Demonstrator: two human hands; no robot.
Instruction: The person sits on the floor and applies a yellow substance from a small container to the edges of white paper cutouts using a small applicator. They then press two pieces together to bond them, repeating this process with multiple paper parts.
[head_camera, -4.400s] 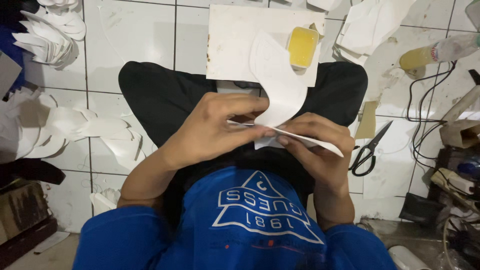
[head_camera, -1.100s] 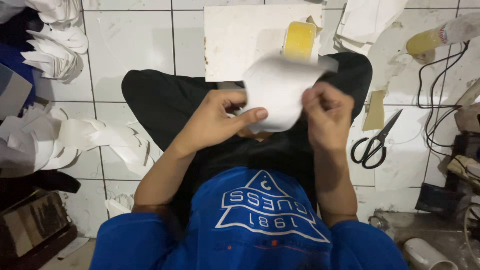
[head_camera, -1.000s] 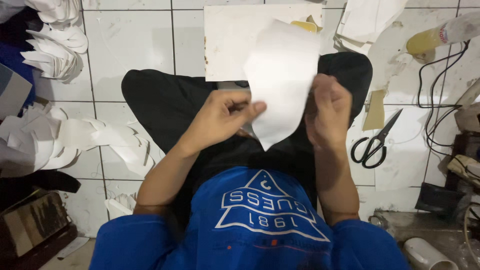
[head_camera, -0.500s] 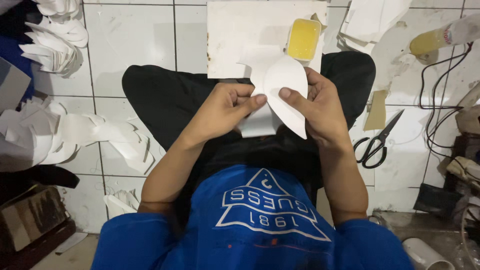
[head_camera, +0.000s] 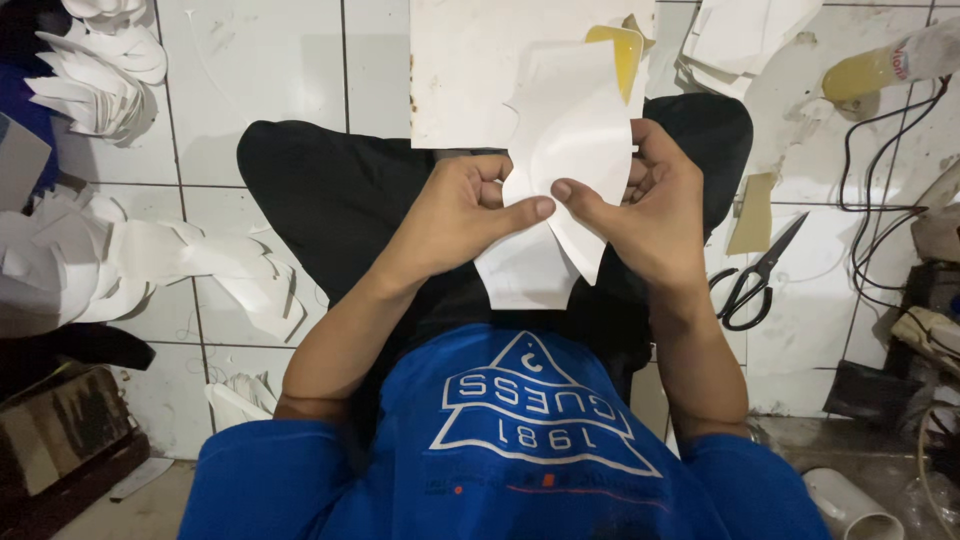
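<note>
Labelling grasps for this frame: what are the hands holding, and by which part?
Both hands pinch one curved white cut paper piece near its middle: left hand on its left edge, right hand on its right, thumbs on front.

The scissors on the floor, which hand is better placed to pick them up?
Probably the right hand: the scissors lie on the tiles just beside it. The left hand sits across the white cut-out sheet both hold.

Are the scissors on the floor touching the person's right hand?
Apart. The head view shows the black scissors lying on the white tiles to the side of the right hand, with bare tile between them; that hand holds the white cut-out sheet.
</note>
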